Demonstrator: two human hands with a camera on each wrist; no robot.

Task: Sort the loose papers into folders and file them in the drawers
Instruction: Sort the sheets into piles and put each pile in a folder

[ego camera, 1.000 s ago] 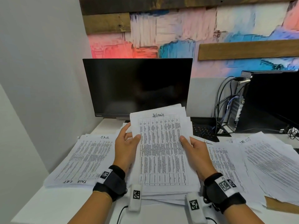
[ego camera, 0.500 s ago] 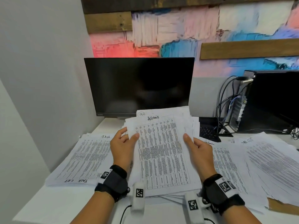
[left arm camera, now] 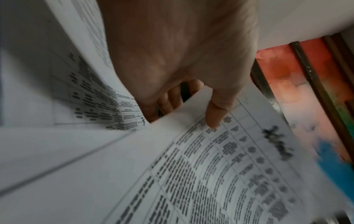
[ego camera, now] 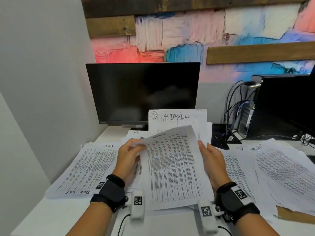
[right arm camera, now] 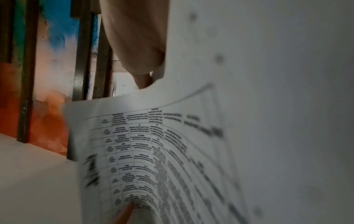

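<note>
Right now the left hand (ego camera: pixel 128 156) pinches the top sheet (ego camera: pixel 172 167) by its corner, peeling it off the stack over the counter (ego camera: pixel 51 217); the right hand (ego camera: pixel 213 160) grips the stack's edge — a sharp tug could tear it, or sheets could slip loose.

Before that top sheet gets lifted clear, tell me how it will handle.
Probably floppy: the printed table sheet already curls over where the left hand pinches its upper corner. Likely very light, since the right hand just steadies its edge. It may slide easily off the ADMIN stack beneath.
</note>
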